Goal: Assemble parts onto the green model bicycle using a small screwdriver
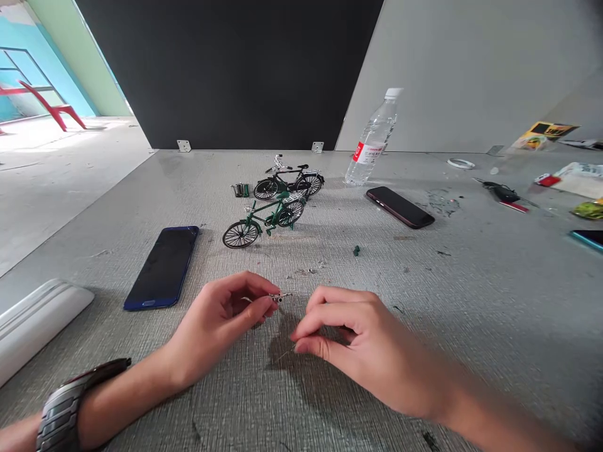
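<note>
My left hand [235,307] is closed, with a small silver metal part [279,297] pinched between thumb and fingers; most of it is hidden by the fingers. To its right, my right hand [346,326] is closed in a pinch, its fingertips near the tabletop. A faint thin wire-like line [283,355] shows just left of those fingertips; what they hold is too small to make out. Beyond both hands stands a green model bicycle [271,216], side on. Close behind it is a black model bicycle [292,182] with silver handlebars. Small green pieces [357,250] lie on the table to the right.
A blue phone [162,267] lies left of my left hand, near a white case [42,320]. Small dark green and black parts [240,189] sit by the bicycles. Behind stand a water bottle [374,138] and a dark phone [400,206]. A black panel [235,69] bounds the table.
</note>
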`<state>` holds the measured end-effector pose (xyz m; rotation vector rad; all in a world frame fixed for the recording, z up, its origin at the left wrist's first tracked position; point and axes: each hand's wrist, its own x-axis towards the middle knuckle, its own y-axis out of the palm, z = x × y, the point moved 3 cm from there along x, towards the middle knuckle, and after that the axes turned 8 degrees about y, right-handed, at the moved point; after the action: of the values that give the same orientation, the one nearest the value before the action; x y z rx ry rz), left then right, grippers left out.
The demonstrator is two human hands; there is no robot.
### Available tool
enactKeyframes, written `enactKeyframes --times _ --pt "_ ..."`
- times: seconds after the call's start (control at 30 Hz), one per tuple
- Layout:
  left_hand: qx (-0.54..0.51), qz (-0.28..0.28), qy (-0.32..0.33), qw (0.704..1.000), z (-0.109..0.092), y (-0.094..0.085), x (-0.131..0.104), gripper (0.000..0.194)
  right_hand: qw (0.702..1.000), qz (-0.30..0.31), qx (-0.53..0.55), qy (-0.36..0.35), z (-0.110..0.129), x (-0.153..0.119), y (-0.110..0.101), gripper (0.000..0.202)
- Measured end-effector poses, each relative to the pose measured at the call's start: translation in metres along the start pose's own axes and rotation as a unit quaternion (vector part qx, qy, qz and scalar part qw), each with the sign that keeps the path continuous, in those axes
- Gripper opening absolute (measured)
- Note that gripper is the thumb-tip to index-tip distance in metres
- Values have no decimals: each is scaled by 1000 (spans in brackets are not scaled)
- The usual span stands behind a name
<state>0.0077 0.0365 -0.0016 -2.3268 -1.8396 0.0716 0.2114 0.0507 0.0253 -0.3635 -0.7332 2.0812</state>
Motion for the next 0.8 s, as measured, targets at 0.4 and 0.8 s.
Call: enactKeyframes --times 0.4,0.8 --pt "7 4 -1 1000 0 1 0 16 998 -61 20 -20 -3 1 -2 6" --pt "31 71 12 997 -4 4 -2 22 992 -127 -3 20 -8 2 -3 6"
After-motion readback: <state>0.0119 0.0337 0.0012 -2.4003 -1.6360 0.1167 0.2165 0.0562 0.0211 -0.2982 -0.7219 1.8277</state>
